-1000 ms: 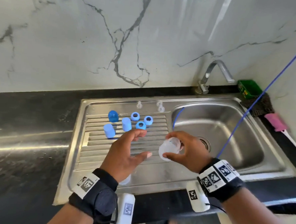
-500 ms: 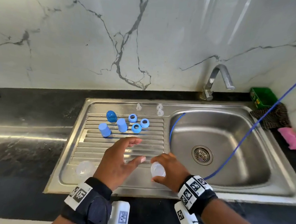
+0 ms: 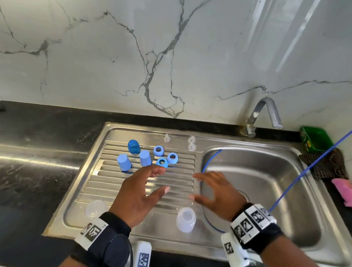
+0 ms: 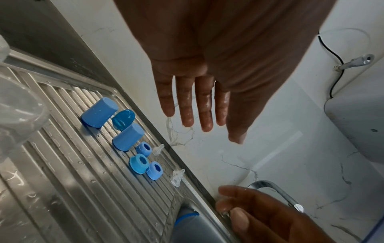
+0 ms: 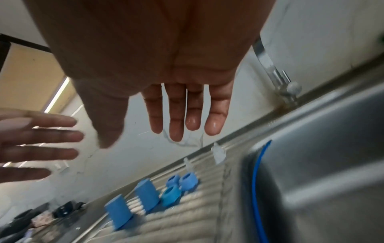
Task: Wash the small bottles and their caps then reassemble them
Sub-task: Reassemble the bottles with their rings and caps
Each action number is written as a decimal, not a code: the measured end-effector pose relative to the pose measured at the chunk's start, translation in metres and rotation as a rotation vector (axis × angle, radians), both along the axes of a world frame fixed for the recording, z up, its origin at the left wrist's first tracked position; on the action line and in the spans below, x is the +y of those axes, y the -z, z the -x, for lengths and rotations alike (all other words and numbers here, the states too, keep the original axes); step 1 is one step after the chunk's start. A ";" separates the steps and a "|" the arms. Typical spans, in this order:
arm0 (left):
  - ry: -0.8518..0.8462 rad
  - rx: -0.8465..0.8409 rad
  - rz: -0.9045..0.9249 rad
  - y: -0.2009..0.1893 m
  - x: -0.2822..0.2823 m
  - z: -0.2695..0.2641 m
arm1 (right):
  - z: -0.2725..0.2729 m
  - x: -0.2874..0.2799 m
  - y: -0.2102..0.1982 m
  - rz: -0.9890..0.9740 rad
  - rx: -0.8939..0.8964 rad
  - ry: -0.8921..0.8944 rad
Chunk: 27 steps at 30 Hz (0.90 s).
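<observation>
Both wet hands, left hand [image 3: 139, 194] and right hand [image 3: 216, 198], hover spread wide, holding nothing; the small translucent plastic bottle [image 3: 186, 219] stands near the ribbed steel drainboard [image 3: 107, 182], likely draining.

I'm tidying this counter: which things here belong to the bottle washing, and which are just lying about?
Job:
clear bottles and
blue caps
blue rings
clear teats
sink
tap

Lying about:
green box
dark cloth
pink brush
blue cable
</observation>
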<state>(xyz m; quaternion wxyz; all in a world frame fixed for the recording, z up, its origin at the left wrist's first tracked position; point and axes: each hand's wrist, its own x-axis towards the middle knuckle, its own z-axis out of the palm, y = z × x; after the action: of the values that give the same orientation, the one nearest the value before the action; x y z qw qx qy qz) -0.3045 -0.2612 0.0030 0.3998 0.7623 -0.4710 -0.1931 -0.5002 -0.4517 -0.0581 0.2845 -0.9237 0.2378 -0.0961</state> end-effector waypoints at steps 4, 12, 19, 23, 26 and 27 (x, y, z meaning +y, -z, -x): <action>-0.053 0.014 -0.002 0.005 -0.005 -0.007 | -0.031 -0.059 -0.014 0.097 0.064 0.039; -0.118 0.038 0.026 0.015 -0.014 -0.029 | -0.146 -0.081 -0.009 0.125 0.388 -0.164; -0.173 0.055 0.069 0.022 -0.019 -0.047 | -0.209 -0.065 0.023 0.189 0.600 -0.315; -0.186 0.068 0.064 0.023 -0.019 -0.049 | -0.216 -0.058 0.031 0.231 0.595 -0.317; -0.166 0.070 0.048 0.023 -0.020 -0.044 | -0.212 -0.053 0.033 0.240 0.561 -0.304; -0.157 0.062 0.044 0.023 -0.020 -0.043 | -0.209 -0.052 0.031 0.234 0.541 -0.297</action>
<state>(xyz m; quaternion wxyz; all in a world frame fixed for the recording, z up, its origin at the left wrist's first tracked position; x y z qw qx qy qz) -0.2610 -0.2814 -0.0204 0.4448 0.7815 -0.4014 -0.1743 -0.2909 -0.5037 -0.0891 0.1137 -0.9668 0.1550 0.1685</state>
